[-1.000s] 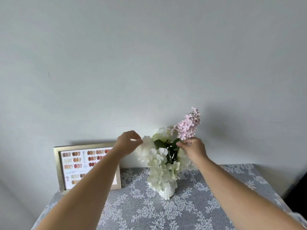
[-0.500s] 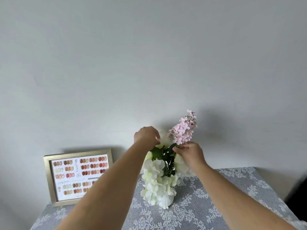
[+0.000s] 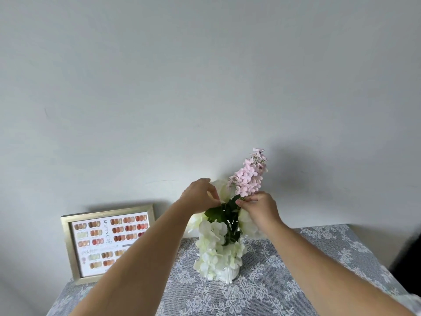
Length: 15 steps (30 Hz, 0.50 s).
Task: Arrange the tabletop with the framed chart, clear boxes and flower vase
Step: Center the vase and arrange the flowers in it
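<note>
A white vase (image 3: 228,275) stands near the middle of the table, filled with white flowers (image 3: 214,245) and green leaves. A tall pink flower spike (image 3: 249,174) rises from it. My right hand (image 3: 259,209) pinches the stem just under the pink blooms. My left hand (image 3: 201,196) pinches a white bloom (image 3: 224,189) at the top of the bunch. A gold-framed colour chart (image 3: 91,240) leans against the wall at the left, partly hidden by my left forearm. No clear boxes are in view.
The table carries a grey lace-patterned cloth (image 3: 284,281) and stands against a plain pale wall (image 3: 205,87). The table's right edge drops off near a dark object (image 3: 410,254) at the far right.
My left hand has moved right from beside the frame to the top white bloom and closed on it. My right hand stays on the pink stem.
</note>
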### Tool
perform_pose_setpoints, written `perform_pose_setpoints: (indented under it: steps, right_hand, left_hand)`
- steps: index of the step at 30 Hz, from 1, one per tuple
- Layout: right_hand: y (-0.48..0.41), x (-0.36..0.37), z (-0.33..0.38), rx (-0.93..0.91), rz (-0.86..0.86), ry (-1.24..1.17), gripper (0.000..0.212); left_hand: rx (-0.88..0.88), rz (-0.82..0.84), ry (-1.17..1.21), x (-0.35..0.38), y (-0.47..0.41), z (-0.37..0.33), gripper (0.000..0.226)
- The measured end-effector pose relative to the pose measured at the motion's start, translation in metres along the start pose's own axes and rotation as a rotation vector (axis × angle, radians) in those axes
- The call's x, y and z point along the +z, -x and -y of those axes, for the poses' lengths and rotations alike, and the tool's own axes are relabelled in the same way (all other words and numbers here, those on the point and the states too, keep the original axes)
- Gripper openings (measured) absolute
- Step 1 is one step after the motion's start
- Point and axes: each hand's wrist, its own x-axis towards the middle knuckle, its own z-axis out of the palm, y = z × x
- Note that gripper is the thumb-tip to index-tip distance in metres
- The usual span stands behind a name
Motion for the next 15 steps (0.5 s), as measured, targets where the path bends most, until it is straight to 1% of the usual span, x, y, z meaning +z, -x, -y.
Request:
perform_pose_setpoints:
  steps: [2, 3, 5, 6, 9, 12, 13, 14, 15]
  right_hand:
    - [0.0, 0.0, 0.001, 0.011, -0.003, -0.017, 0.013]
    - [0.001, 0.0, 0.001, 0.012, -0.005, -0.026, 0.017]
    - [0.001, 0.0, 0.0, 0.023, -0.005, -0.042, 0.019]
    - [0.001, 0.0, 0.0, 0.03, -0.004, -0.047, 0.016]
    - [0.0, 0.001, -0.002, 0.041, -0.008, -0.058, 0.015]
    - [-0.001, 0.001, -0.003, 0.044, -0.01, -0.067, 0.014]
    - [-0.001, 0.001, -0.003, 0.04, -0.007, -0.069, 0.014]
    - [-0.001, 0.001, -0.003, 0.033, -0.003, -0.067, 0.014]
    - [-0.001, 0.001, -0.003, 0.026, 0.001, -0.065, 0.013]
  left_hand:
    - [-0.003, 0.038, 0.077, -0.002, 0.002, 0.001, 0.017]
    - [-0.013, 0.049, 0.104, -0.003, 0.002, 0.001, 0.017]
    - [-0.033, 0.065, 0.131, -0.003, 0.0, 0.002, 0.016]
    - [-0.043, 0.072, 0.142, -0.004, 0.0, 0.002, 0.021]
    - [-0.086, 0.069, 0.184, -0.003, -0.003, 0.0, 0.058]
    - [-0.116, 0.073, 0.096, -0.001, -0.007, -0.002, 0.094]
    - [-0.131, 0.081, 0.06, 0.0, -0.009, -0.004, 0.099]
    - [-0.141, 0.084, 0.016, 0.001, -0.011, -0.005, 0.098]
    - [-0.145, 0.081, -0.039, 0.002, -0.014, -0.007, 0.091]
